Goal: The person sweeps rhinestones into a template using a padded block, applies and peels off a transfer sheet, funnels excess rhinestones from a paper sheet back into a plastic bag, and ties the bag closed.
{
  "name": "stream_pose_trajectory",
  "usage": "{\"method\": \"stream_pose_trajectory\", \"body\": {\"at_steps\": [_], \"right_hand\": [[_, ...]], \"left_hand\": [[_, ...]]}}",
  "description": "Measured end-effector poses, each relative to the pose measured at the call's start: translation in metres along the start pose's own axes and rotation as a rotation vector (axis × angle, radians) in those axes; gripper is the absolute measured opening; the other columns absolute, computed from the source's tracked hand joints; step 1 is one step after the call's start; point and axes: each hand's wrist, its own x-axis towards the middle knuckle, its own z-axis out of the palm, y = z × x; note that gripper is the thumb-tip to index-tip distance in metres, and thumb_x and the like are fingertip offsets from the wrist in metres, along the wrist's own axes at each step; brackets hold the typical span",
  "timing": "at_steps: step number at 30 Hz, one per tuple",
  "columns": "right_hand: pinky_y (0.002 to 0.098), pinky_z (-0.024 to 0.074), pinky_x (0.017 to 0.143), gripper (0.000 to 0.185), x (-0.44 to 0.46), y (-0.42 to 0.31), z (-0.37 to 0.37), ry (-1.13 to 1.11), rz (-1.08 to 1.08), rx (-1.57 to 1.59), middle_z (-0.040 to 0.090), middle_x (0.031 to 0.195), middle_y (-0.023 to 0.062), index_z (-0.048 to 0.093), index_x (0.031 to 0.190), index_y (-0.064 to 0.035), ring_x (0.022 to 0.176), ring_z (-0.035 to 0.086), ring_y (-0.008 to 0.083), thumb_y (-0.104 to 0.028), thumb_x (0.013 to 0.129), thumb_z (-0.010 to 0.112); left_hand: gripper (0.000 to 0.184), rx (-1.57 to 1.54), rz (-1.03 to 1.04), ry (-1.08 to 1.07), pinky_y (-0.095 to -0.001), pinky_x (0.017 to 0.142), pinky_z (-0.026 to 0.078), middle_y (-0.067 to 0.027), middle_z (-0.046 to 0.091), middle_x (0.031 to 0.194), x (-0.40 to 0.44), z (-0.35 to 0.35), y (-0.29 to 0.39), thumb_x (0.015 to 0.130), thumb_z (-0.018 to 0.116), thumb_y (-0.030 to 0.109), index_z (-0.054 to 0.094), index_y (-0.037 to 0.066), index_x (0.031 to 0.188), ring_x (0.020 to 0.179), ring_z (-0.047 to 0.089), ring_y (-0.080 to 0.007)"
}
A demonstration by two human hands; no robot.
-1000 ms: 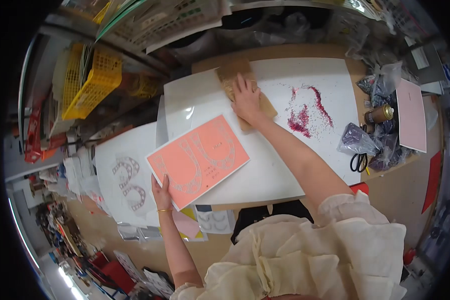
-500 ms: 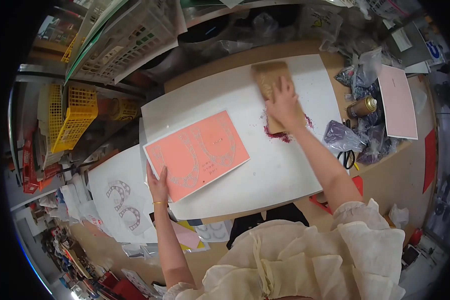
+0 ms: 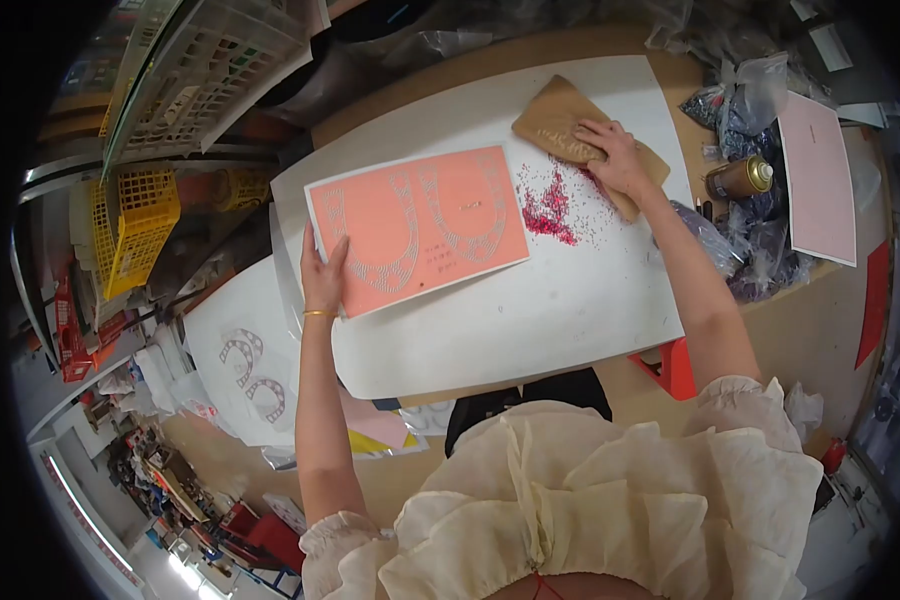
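Observation:
My left hand (image 3: 324, 278) grips the lower left edge of a salmon-pink sheet (image 3: 380, 255) with a white border, thumb on top. Curved bands of small pale dots and some small print mark its face. To the right, my right hand (image 3: 615, 160) holds a flat brown paper piece (image 3: 560, 125) with faint lettering, its fingers across the top. Beside that piece, pink-red beads or granules (image 3: 550, 215) lie scattered on the large white sheet (image 3: 470, 335). The brown piece hides part of the surface beneath it.
A spray can (image 3: 738, 178) and plastic bags (image 3: 715, 240) stand at the right, near a pale pink sheet (image 3: 818, 180). Yellow baskets (image 3: 140, 235) and a white crate (image 3: 230, 75) are at the left. A patterned sheet (image 3: 225, 370) lies lower left.
The brown piece has turned and moved right with my right hand, uncovering more pink-red granules. The salmon-pink sheet has rotated slightly clockwise in my left hand. The camera view has shifted.

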Motion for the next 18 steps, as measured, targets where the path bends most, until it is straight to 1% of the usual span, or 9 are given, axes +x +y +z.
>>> {"method": "stream_pose_trajectory", "body": {"at_steps": [2, 6, 7, 11, 12, 16, 18], "right_hand": [[0.0411, 0.0376, 0.105, 0.059, -0.018, -0.020, 0.007, -0.033, -0.013, 0.004, 0.051, 0.145, -0.0034, 0.064, 0.128, -0.0170, 0.124, 0.047, 0.0270, -0.012, 0.070, 0.061], [0.0408, 0.0354, 0.102, 0.060, -0.062, -0.049, 0.025, 0.019, -0.102, 0.116, 0.048, 0.146, -0.0010, 0.065, 0.128, -0.0167, 0.121, 0.046, 0.0247, -0.014, 0.068, 0.065], [0.0408, 0.0354, 0.102, 0.060, -0.072, -0.053, 0.027, 0.011, -0.091, 0.119, 0.048, 0.146, -0.0010, 0.065, 0.128, -0.0167, 0.121, 0.046, 0.0247, -0.014, 0.068, 0.065], [0.0417, 0.0337, 0.100, 0.059, -0.098, -0.060, 0.020, 0.388, 0.107, -0.165, 0.046, 0.146, 0.0029, 0.064, 0.129, -0.0168, 0.121, 0.045, 0.0273, -0.014, 0.069, 0.064], [0.0417, 0.0337, 0.100, 0.059, -0.103, -0.060, 0.024, 0.375, 0.102, -0.167, 0.046, 0.146, 0.0029, 0.064, 0.129, -0.0168, 0.121, 0.045, 0.0273, -0.014, 0.069, 0.064], [0.0457, 0.0354, 0.099, 0.060, -0.108, -0.052, 0.045, 0.367, 0.275, -0.314, 0.044, 0.147, 0.0060, 0.062, 0.131, -0.0177, 0.123, 0.043, 0.0306, -0.018, 0.072, 0.063], [0.0465, 0.0354, 0.099, 0.060, -0.112, -0.064, 0.055, 0.350, 0.249, -0.286, 0.043, 0.148, 0.0061, 0.061, 0.131, -0.0175, 0.123, 0.043, 0.0311, -0.018, 0.072, 0.063]], "left_hand": [[0.070, 0.012, -0.013, -0.024, -0.0254, 0.078, 0.057, -0.0215, 0.056, 0.130, 0.001, 0.006, 0.002, 0.093, 0.063, 0.008, 0.025, -0.001, 0.151, 0.098, 0.064, -0.0206], [0.070, -0.002, 0.016, -0.061, -0.0258, 0.078, 0.057, -0.0215, 0.057, 0.129, -0.004, 0.010, -0.010, 0.093, 0.063, 0.008, 0.025, -0.001, 0.151, 0.098, 0.065, -0.0208], [0.070, 0.002, 0.005, -0.069, -0.0258, 0.078, 0.057, -0.0215, 0.057, 0.129, -0.007, 0.009, -0.011, 0.093, 0.063, 0.008, 0.025, -0.001, 0.151, 0.098, 0.065, -0.0208], [0.070, -0.016, -0.019, -0.109, -0.0260, 0.079, 0.057, -0.0222, 0.056, 0.130, -0.022, 0.008, -0.015, 0.093, 0.062, 0.008, 0.025, -0.001, 0.152, 0.099, 0.065, -0.0211], [0.070, -0.021, -0.031, -0.105, -0.0260, 0.079, 0.057, -0.0222, 0.056, 0.130, -0.029, 0.007, -0.021, 0.093, 0.062, 0.008, 0.025, -0.001, 0.152, 0.099, 0.065, -0.0211], [0.070, -0.006, 0.059, -0.041, -0.0266, 0.077, 0.058, -0.0233, 0.055, 0.131, -0.044, 0.011, -0.034, 0.094, 0.062, 0.008, 0.023, -0.002, 0.152, 0.098, 0.066, -0.0222], [0.071, 0.001, 0.067, -0.026, -0.0268, 0.077, 0.058, -0.0236, 0.055, 0.132, -0.050, 0.012, -0.043, 0.094, 0.062, 0.008, 0.023, -0.002, 0.152, 0.098, 0.066, -0.0227]]}}
